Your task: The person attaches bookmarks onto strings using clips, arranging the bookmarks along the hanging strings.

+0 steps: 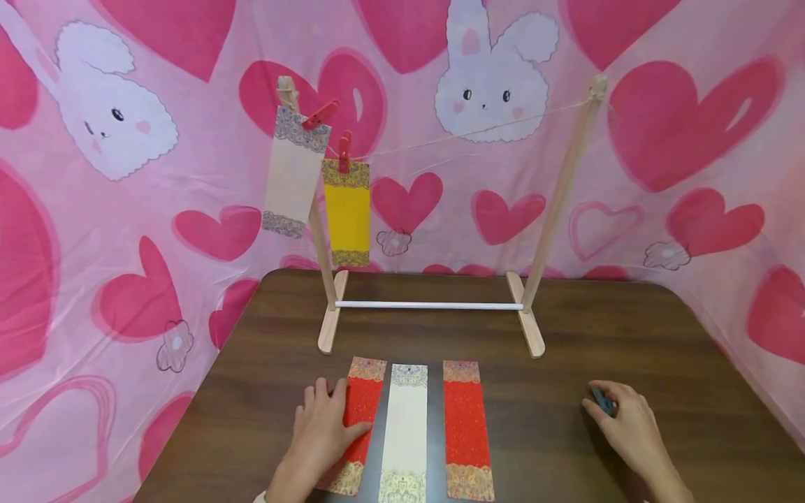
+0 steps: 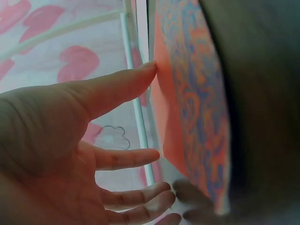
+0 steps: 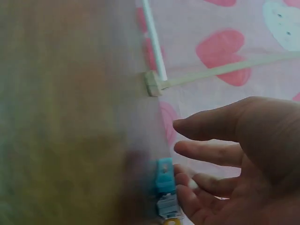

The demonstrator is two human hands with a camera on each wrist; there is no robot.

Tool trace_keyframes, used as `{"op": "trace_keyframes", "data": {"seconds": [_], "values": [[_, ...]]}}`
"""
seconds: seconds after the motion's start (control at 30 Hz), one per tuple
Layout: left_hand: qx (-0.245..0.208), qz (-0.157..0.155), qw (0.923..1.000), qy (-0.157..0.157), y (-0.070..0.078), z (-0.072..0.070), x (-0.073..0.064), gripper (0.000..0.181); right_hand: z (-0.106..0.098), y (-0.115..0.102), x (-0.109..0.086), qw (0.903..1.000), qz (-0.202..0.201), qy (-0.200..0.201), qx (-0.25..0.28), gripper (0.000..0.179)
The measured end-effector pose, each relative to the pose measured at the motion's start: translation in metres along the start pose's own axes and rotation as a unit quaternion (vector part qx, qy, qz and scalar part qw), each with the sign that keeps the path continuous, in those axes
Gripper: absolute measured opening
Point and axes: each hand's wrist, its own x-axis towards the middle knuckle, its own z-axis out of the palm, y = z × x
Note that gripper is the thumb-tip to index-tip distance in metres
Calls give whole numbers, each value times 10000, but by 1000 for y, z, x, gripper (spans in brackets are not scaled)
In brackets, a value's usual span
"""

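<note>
My left hand [image 1: 319,429] lies over the left red card [image 1: 365,404], a strip with patterned ends. In the left wrist view its thumb tip touches the card's red face, and the fingers reach out straight past it. Beside this card lie a white card [image 1: 405,419] and a second red card [image 1: 465,423]. On the table's right side my right hand [image 1: 632,426] is at a small blue clip [image 1: 602,400]. The right wrist view has its thumb and forefinger apart, the other fingers close by the blue clip. Grey and yellow pieces adjoin that clip.
Behind the cards stands a wooden rack [image 1: 566,188] with a white crossbar [image 1: 428,305] and a string [image 1: 490,128]. Red clothespins [image 1: 344,150] hold a cream card [image 1: 294,175] and a yellow card [image 1: 347,216] at its left. A pink heart-patterned cloth [image 1: 409,202] hangs behind the table.
</note>
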Motion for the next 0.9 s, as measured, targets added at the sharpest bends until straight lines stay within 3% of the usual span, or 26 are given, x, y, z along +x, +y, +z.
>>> {"op": "trace_keyframes", "data": {"seconds": [0.23,0.43,0.63,0.73,0.9], "values": [[-218,-162,9994,210,-16,-6,-2,76,11,1,-2,9994,-159,270,-147,29],[-182,-160,9994,266,-26,-9,-1,68,13,2,-2,9993,-220,214,-207,23],[-131,-84,9994,325,-21,-5,1,72,14,5,0,9989,-267,335,-195,19],[-152,-194,9990,360,-15,-4,3,82,15,6,2,9987,-268,395,-183,17],[-140,-422,9989,141,-10,-7,0,93,15,6,3,9990,-227,358,-126,17]]}}
